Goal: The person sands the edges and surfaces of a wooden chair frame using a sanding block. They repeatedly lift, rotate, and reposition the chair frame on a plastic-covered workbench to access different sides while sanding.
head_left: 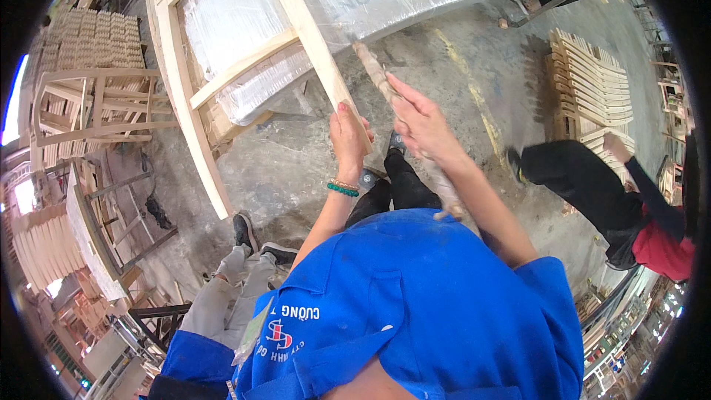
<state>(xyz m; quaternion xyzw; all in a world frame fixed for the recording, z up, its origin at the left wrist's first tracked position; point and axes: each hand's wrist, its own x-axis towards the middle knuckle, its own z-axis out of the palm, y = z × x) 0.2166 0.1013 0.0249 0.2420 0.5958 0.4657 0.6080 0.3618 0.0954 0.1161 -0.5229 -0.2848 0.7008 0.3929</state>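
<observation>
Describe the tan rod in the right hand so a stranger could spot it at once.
Start at the wearer's blue shirt, bottom centre, and look above it to the right hand. Held there is the rod, slanting up and left. Its lumpy tan surface sets it apart from the smooth, straight-edged wooden frame in the left hand.

Single fisheye view, directed steeply downward from the wearer's head; blue shirt [466, 292] close below, concrete floor [507, 55] farther off
</observation>
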